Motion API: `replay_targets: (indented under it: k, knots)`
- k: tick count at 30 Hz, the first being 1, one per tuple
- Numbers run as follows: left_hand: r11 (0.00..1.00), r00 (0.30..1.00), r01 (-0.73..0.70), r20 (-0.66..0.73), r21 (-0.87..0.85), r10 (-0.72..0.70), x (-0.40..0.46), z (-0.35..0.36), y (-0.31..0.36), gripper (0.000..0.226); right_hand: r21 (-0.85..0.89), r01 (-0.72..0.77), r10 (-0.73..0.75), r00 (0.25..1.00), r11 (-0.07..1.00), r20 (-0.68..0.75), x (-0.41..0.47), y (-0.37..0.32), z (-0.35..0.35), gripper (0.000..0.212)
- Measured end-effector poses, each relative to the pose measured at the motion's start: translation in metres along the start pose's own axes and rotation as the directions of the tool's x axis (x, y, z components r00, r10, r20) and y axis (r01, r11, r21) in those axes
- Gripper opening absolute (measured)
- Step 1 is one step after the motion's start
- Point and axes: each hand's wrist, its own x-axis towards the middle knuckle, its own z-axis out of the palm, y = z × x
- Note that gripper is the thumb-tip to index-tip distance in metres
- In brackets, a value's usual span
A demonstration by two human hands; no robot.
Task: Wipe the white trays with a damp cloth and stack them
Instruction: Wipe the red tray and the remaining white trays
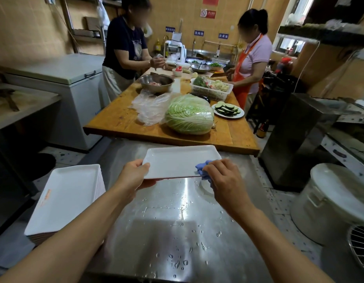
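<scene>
The steel table (177,221) fills the lower middle of the frame, wet with drops, and butts against the wooden table (123,119) above it. At lower left sits my stack (62,197) of white trays, close to the steel table's left edge. I hold one tray (177,162) just above the steel, centre frame. My left hand (132,176) grips its left rim, thumb on top and fingers underneath. My right hand (226,180) pinches the blue cloth (203,169) against the tray's near right corner.

I think the main risk is slip: the tray is held by one rim only, so a hard push with the cloth could tip it out of my left hand onto the wet steel. The stack could slide if I set the next tray down off-centre, being so near the edge. There is open steel between my arms and to the right of the stack, room enough to swing the tray left.
</scene>
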Motion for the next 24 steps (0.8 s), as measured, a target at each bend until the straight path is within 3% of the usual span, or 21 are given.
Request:
replay_targets:
  k: [2, 4, 5, 7, 10, 14, 18, 20, 24]
  knots:
    - [0.937, 0.997, -0.059, -0.027, 0.345, 0.073, 0.001, 0.002, -0.002, 0.038, -0.017, 0.021, -0.02, 1.0, 1.0, 0.021, 0.003, -0.003, -0.004, 0.013]
    - [0.67, 0.97, -0.195, 0.04, 0.716, 0.239, -0.005, 0.008, -0.002, 0.065, -0.03, 0.049, -0.047, 0.997, 0.998, 0.055, 0.006, -0.007, -0.008, 0.009]
    - [0.512, 0.936, -0.284, 0.118, 0.81, 0.333, -0.011, 0.013, 0.0, 0.073, -0.031, 0.059, -0.056, 0.995, 0.998, 0.078, 0.008, -0.009, -0.01, 0.009]
    - [0.265, 0.842, -0.456, 0.316, 0.849, 0.437, -0.024, 0.029, 0.003, 0.071, -0.033, 0.073, -0.068, 0.991, 0.997, 0.115, 0.012, -0.013, -0.016, 0.015]
    - [0.11, 0.77, -0.522, 0.412, 0.846, 0.487, -0.038, 0.052, -0.001, 0.048, -0.008, 0.076, -0.074, 0.987, 0.997, 0.139, 0.018, -0.02, -0.026, 0.029]
    - [0.162, 0.677, -0.533, 0.303, 0.831, 0.671, -0.039, 0.053, 0.0, 0.027, 0.093, 0.086, -0.099, 0.985, 0.992, 0.144, 0.025, -0.022, -0.036, 0.03]
    - [0.179, 0.654, -0.555, 0.293, 0.812, 0.697, -0.044, 0.048, 0.006, 0.019, 0.237, -0.033, 0.019, 0.998, 0.971, 0.061, 0.027, -0.015, -0.038, 0.041]
    - [0.32, 0.718, -0.545, 0.233, 0.775, 0.656, -0.046, 0.045, 0.008, 0.02, 0.325, -0.147, 0.151, 0.988, 0.934, 0.013, 0.028, -0.011, -0.037, 0.043]
    - [0.771, 0.886, -0.457, 0.15, 0.444, 0.438, -0.042, 0.032, 0.012, 0.025, 0.422, -0.274, 0.326, 0.944, 0.864, -0.055, 0.027, -0.009, -0.031, 0.047]
